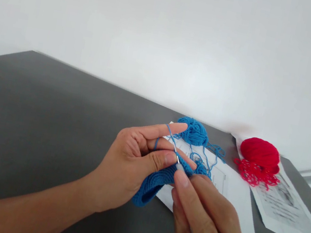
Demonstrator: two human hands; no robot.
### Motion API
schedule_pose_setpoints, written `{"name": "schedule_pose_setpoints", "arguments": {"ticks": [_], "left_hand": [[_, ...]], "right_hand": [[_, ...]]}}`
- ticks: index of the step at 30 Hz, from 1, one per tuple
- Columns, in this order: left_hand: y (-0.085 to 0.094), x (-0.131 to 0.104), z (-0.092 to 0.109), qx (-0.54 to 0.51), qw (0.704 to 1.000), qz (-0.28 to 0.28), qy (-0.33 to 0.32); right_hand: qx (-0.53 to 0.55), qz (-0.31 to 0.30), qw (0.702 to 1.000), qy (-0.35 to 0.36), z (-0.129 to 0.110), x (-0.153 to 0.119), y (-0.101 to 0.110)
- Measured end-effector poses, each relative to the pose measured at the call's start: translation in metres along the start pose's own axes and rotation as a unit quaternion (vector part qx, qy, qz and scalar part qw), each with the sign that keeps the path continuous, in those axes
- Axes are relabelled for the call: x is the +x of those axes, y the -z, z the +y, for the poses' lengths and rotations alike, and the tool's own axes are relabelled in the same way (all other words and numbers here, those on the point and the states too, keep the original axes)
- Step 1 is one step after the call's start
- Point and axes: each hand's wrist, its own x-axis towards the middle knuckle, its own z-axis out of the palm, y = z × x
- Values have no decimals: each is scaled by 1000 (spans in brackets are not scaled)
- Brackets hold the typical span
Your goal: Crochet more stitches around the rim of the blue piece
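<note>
My left hand [132,160] pinches the upper edge of a blue crocheted piece [159,181] between thumb and fingers. Its index finger points out to the right, with blue yarn looped round it and round another finger. My right hand [206,218] grips a crochet hook [179,166] by its grey handle. The hook's thin metal shaft points up and left, meeting the yarn at the edge of the piece. The piece is curved and hangs below my left thumb; part of it is hidden behind my hands.
Behind my hands a ball of blue yarn [193,131] lies with loose strands by a white printed sheet [232,190]. Farther right, red yarn [260,155] rests on another printed paper [286,208]. A white wall borders the dark table [52,122].
</note>
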Motion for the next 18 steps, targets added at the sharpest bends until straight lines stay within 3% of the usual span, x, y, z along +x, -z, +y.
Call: {"name": "schedule_pose_setpoints", "arguments": {"ticks": [3,12,18], "left_hand": [[2,-1,4,-19,1000,-19,9],[10,10,12,92,995,13,26],[16,12,17,137,989,-2,62]], "right_hand": [[-57,-16,996,64,5,-4,4],[21,5,1000,-10,22,4,8],[108,-28,993,-29,30,10,17]]}}
